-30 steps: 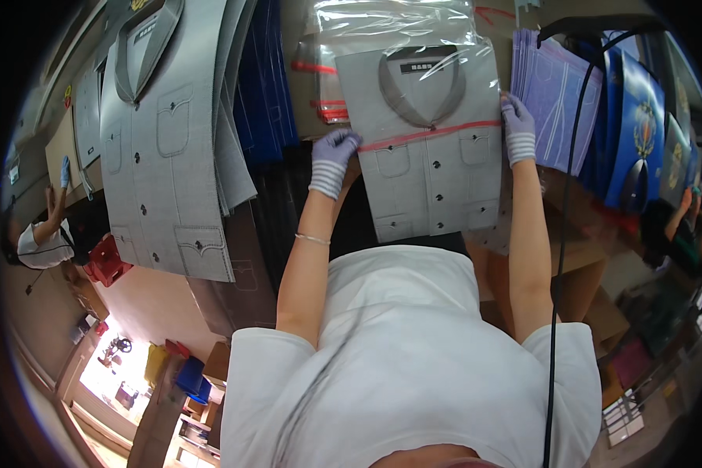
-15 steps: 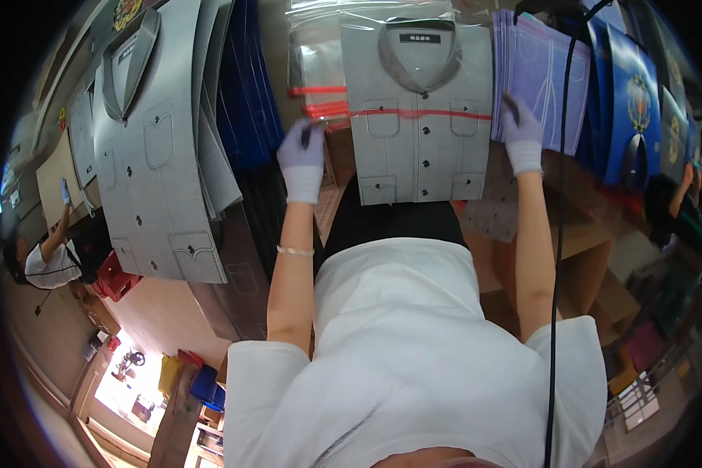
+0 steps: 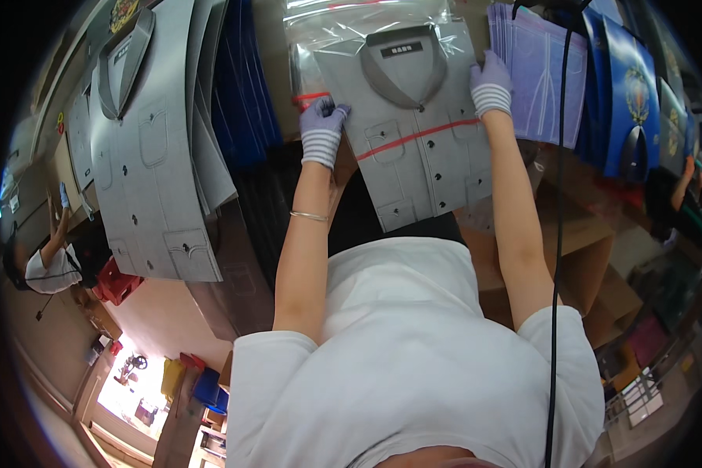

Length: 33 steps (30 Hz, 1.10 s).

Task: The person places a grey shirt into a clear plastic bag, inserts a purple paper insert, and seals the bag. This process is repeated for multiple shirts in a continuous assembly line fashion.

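Note:
A flat grey shirt-shaped card [image 3: 402, 132], printed with collar, buttons and pockets, lies tilted in front of me in a clear plastic bag. A red strip crosses its chest. My left hand [image 3: 324, 129], in a pale purple glove with a striped cuff, is closed at the bag's left edge with the fingers curled. At the right edge is my right hand [image 3: 491, 84], gloved alike, its thumb and fingers closed on the card's upper side. Beyond the card, more clear plastic bags [image 3: 312, 62] with red strips lie in a shiny pile.
Larger grey shirt-shaped cards [image 3: 152, 156] stand at left beside dark blue ones [image 3: 242, 86]. Purple cards [image 3: 542, 86] and blue ones [image 3: 632, 101] stand at right. A black cable [image 3: 560, 195] hangs at right, near cardboard boxes [image 3: 585, 249]. Another person [image 3: 51, 261] works at far left.
The bagged grey card has turned, its lower end swinging right and its collar left. My left hand has moved right and slightly up; my right hand has moved left and up along the edge.

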Motion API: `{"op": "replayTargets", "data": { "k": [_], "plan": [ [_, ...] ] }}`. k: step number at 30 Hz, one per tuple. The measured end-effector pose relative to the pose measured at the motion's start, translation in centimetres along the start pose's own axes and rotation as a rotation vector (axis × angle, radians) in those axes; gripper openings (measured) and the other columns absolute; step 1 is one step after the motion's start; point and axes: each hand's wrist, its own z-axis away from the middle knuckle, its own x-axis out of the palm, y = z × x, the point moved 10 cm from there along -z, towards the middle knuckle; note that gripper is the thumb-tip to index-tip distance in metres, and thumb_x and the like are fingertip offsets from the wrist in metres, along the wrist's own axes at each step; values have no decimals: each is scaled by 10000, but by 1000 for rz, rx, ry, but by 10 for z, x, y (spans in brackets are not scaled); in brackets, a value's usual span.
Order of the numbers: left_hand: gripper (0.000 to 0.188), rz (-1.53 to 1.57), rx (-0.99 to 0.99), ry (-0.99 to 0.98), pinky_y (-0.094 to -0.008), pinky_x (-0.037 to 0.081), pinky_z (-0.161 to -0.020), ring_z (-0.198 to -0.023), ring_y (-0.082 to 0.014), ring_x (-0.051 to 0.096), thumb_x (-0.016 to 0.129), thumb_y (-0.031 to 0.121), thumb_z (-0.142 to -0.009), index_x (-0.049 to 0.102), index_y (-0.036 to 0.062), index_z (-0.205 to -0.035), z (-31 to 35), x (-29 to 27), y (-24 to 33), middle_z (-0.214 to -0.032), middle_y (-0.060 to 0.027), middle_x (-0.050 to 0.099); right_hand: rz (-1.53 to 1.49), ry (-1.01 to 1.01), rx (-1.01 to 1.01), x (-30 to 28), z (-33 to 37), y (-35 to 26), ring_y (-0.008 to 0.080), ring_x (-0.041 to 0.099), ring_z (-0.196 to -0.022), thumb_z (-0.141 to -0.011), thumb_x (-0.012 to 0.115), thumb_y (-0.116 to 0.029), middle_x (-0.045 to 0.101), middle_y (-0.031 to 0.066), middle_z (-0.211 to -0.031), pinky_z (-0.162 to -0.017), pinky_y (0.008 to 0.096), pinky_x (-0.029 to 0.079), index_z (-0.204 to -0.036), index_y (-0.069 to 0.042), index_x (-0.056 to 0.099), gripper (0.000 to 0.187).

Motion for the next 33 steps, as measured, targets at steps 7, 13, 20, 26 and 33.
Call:
{"op": "replayTargets", "data": {
  "k": [7,13,20,26,33],
  "plan": [
    [176,18,30,94,-220,462,-657,-691,-90,558,654,16,-728,576,-38,-876,46,-18,-10,-777,-50,613,-711,-234,-5,12,16,20,156,590,-816,-792,613,-197,650,120,-891,-772,256,441,-983,8,622,280],
    [187,-68,-183,-274,-254,483,-677,-729,-123,585,592,2,-762,580,-31,-946,151,15,-115,-848,-73,636,-706,-417,178,17,179,133,98,541,-770,-802,619,-144,621,23,-837,-705,240,448,-955,23,617,227],
    [252,201,-169,-433,-262,495,-682,-746,-111,591,572,43,-810,546,-47,-1043,169,24,-52,-844,-95,638,-1021,-158,225,-89,189,69,59,506,-550,-805,637,-102,601,19,-761,-477,183,385,-1094,24,575,322],
    [326,-38,-18,-536,-265,485,-778,-878,-158,595,541,38,-856,469,-51,-1161,156,41,11,-983,-106,605,-931,216,-380,-273,155,-70,134,513,-566,-748,648,-49,599,22,-731,-521,263,415,-1062,-19,608,319],
    [393,729,-139,-639,-332,432,-873,-1028,-204,512,487,326,-891,484,41,-1163,121,49,36,-1165,-104,525,-508,-67,-728,-205,224,-181,248,566,-557,-663,615,-11,602,74,-702,-492,319,442,-1014,-82,624,358]
  ]
}}
